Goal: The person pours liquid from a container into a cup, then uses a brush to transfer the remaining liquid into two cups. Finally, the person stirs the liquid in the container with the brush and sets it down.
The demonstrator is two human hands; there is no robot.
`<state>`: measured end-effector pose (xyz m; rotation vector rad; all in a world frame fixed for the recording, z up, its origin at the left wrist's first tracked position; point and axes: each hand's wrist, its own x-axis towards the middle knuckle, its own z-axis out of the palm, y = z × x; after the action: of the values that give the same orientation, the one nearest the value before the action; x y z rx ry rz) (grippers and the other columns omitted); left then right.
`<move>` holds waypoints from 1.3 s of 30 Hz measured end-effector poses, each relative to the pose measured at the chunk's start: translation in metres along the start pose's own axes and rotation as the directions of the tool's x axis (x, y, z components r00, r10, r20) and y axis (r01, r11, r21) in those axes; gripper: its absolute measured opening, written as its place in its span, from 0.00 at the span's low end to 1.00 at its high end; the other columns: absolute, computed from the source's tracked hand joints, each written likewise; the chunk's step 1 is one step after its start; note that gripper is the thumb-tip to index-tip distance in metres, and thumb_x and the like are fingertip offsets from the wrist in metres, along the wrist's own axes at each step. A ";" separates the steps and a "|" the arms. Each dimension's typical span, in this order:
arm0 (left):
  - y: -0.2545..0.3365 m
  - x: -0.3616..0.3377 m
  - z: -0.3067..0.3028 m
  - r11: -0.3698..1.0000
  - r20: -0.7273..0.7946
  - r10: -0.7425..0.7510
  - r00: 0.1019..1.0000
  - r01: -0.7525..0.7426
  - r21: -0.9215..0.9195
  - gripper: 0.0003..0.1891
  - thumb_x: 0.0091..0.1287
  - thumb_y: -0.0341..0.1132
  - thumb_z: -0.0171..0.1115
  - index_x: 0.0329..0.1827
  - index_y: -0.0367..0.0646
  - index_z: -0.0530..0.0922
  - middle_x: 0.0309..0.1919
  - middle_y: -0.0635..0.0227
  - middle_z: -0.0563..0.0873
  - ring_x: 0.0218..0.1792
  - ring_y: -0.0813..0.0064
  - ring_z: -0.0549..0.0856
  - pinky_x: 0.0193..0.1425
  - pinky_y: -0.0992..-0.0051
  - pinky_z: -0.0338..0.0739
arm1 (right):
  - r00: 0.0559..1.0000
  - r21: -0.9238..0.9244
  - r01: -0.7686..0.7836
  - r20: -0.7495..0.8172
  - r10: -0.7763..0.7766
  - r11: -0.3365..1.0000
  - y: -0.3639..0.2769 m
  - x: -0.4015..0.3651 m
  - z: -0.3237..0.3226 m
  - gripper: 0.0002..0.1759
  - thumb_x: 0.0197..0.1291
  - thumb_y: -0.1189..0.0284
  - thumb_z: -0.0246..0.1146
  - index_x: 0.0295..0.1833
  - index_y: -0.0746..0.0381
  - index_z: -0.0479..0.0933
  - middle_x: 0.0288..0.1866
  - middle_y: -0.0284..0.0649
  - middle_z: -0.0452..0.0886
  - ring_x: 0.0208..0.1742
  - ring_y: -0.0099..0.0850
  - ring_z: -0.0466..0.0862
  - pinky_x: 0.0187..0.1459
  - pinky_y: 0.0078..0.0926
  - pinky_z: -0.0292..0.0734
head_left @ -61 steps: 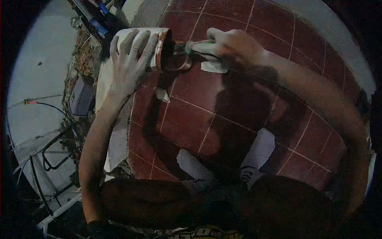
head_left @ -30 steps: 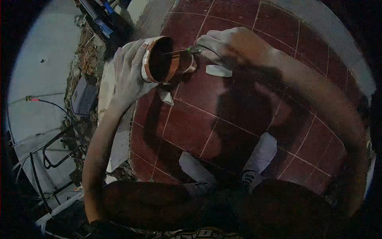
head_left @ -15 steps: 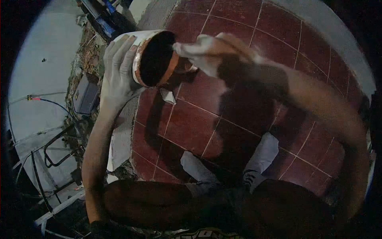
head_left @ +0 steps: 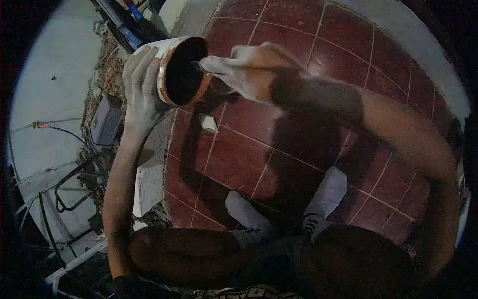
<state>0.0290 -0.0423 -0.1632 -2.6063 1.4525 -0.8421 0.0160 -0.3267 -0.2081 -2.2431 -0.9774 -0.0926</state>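
Observation:
A white plastic bucket (head_left: pixel 169 46) is tipped on its side, its dark mouth facing right. Orange-brown residue coats the rim. My left hand (head_left: pixel 142 82) is wrapped around the bucket's outer wall from the left. At the opening's right edge, my right hand (head_left: pixel 249 72) is closed, thumb and fingers pinched together. A small thin greyish bit shows past those fingertips inside the mouth; what it is I cannot make out. The bucket's inside is too dark to read. Under my right hand, a curved edge of something is partly hidden.
Red floor tiles (head_left: pixel 239 159) spread beneath, with a small white fragment (head_left: pixel 208 123) below the bucket. A grey box (head_left: pixel 105 119) lies among rubble at left, near a bent black bar (head_left: pixel 74 192). Blue-and-grey tubes (head_left: pixel 122 27) stand at the upper left. My feet (head_left: pixel 326 192) rest on the tiles.
My right hand has moved left, its fingertips now at the bucket's mouth. The bucket and my left hand have shifted slightly left.

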 end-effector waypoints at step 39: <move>0.003 0.002 -0.004 0.999 -0.052 0.008 0.999 -0.006 0.033 0.58 0.47 0.48 0.84 0.78 0.46 0.55 0.72 0.54 0.67 0.71 0.47 0.70 0.75 0.42 0.64 | 0.998 0.076 -0.026 -0.055 0.030 0.997 -0.016 -0.007 0.000 0.16 0.77 0.63 0.49 0.62 0.58 0.71 0.27 0.52 0.81 0.34 0.47 0.89 0.40 0.48 0.86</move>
<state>0.0259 -0.0451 -0.1596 -2.5732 1.4467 -0.9310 0.0001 -0.3233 -0.2016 -2.1731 -0.9044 -0.1038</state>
